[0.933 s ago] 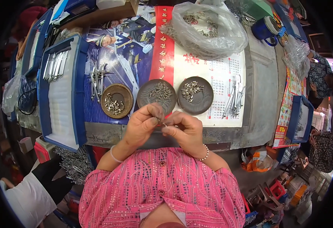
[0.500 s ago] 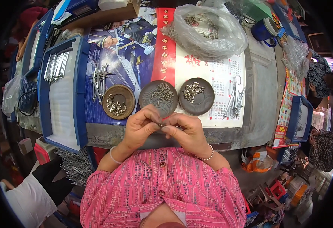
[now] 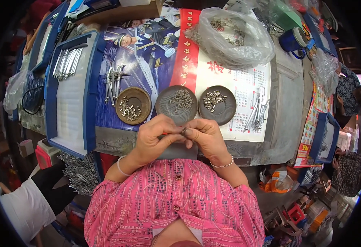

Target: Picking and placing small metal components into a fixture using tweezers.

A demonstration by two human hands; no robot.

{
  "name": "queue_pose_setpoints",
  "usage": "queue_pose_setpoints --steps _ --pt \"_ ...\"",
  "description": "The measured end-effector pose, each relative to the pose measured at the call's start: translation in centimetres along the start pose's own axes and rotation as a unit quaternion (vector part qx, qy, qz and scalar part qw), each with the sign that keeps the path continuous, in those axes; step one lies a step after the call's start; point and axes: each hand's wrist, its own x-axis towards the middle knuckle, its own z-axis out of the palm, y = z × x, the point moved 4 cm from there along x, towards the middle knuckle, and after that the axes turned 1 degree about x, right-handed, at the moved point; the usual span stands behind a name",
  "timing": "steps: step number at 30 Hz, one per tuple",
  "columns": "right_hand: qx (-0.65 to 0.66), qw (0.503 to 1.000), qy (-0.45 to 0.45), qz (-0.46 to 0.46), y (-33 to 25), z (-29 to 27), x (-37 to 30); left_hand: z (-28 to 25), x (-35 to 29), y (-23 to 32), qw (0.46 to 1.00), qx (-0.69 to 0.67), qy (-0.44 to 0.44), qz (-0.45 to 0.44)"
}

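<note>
Tiny metal part (image 3: 184,131), too covered by the fingertips for its shape to be made out, sits where both hands meet above the near edge of the grey worktop (image 3: 285,123). The left hand (image 3: 158,133) pinches at it, thumb and forefinger closed together; the right hand (image 3: 207,138) also pinches there, its other fingers curled. A pale band (image 3: 122,166) circles the left wrist, a beaded bracelet (image 3: 222,162) the right.

Just beyond, three round dishes stand in a row: a brown dish (image 3: 144,99) with short silvery pieces, a middle grey dish (image 3: 164,109) with finer pieces, and a right grey dish (image 3: 225,115) with more short pieces. Slender metal rods (image 3: 114,82) lie loose behind the brown dish, and others lie right of the dishes, on a calendar poster (image 3: 246,99). Farther left, a blue tray (image 3: 92,82) with white lining holds a row of rods; at the back rests an open clear plastic bag (image 3: 254,53) of metal parts, with a blue mug (image 3: 291,40) to its right.
</note>
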Motion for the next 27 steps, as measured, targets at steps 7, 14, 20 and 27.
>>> queue_pose_setpoints --steps 7,14,20,27 --pt "0.01 0.999 0.017 -0.044 0.6 0.1 0.1 -0.2 -0.2 0.5 0.994 0.103 0.024 0.026" --pt "-0.052 0.999 0.0 -0.006 0.6 0.6 0.4 -0.1 -1.4 0.9 0.977 0.201 0.003 0.077" --pt "0.047 0.998 0.01 0.037 3.0 0.2 0.7 -1.4 -2.0 0.5 0.985 0.167 -0.049 0.014" --pt "0.137 0.99 -0.032 -0.007 2.2 0.6 0.7 -16.7 0.0 -2.2 0.949 0.198 0.212 -0.121"
